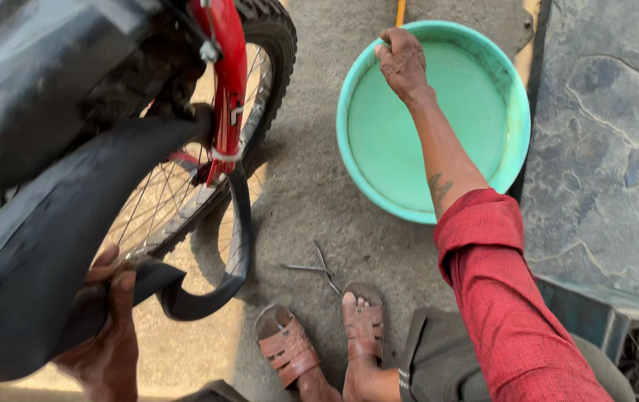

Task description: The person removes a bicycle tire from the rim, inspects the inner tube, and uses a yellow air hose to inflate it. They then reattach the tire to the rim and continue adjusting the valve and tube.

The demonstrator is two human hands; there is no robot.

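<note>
Left hand (107, 339), at the lower left of the frame, is closed around a black inner tube (29, 260), thumb on top and fingers wrapped beneath, apparently to keep the slack rubber up off the ground. Most of the tube bulges across the left side, above and left of that hand, while a thinner loop of it hangs just to the right and curves up toward the wheel (185, 186). That wheel, with bare spokes and a red fork (226, 89), fills the upper left; the bicycle seems to be propped so the wheel is free to work on. Lower centre, two feet in brown sandals (327, 346) rest on the ground, with thin metal tools (319, 268) lying just ahead of them, within easy reach. Right hand (403, 63), at upper centre, curls its fingers over the far rim of a green basin (513, 112), gripping the edge; the tube is well apart from it.
</note>
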